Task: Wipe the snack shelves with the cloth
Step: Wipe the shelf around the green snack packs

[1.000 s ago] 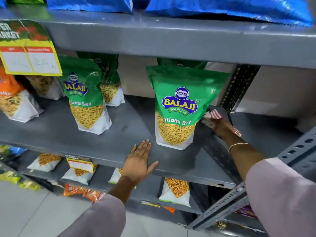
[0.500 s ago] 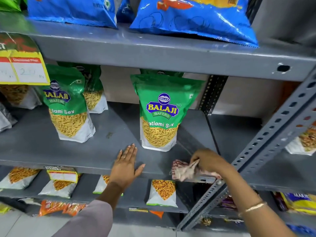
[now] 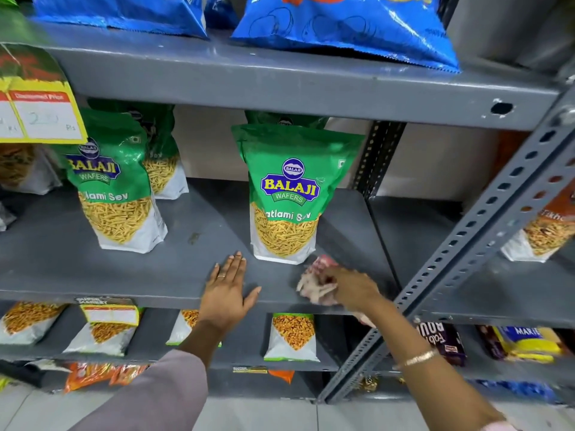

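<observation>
A grey metal shelf (image 3: 93, 272) runs across the middle of the view. My right hand (image 3: 353, 289) grips a crumpled pink-and-white cloth (image 3: 317, 283) and presses it on the shelf's front edge, just right of and below a green Balaji sev pouch (image 3: 287, 194). My left hand (image 3: 227, 293) lies flat on the shelf with fingers spread, left of the cloth and in front of that pouch. It holds nothing.
A second green sev pouch (image 3: 115, 188) stands at the left, with others behind. Blue snack bags (image 3: 342, 29) lie on the shelf above. A slotted grey upright (image 3: 485, 241) slants close to my right arm. A yellow price tag (image 3: 40, 116) hangs top left. Lower shelves hold more packets.
My right hand brought the cloth from behind the pouch's right side out to the shelf's front edge, then slid it slightly left and inward. My left hand stayed flat on the shelf.
</observation>
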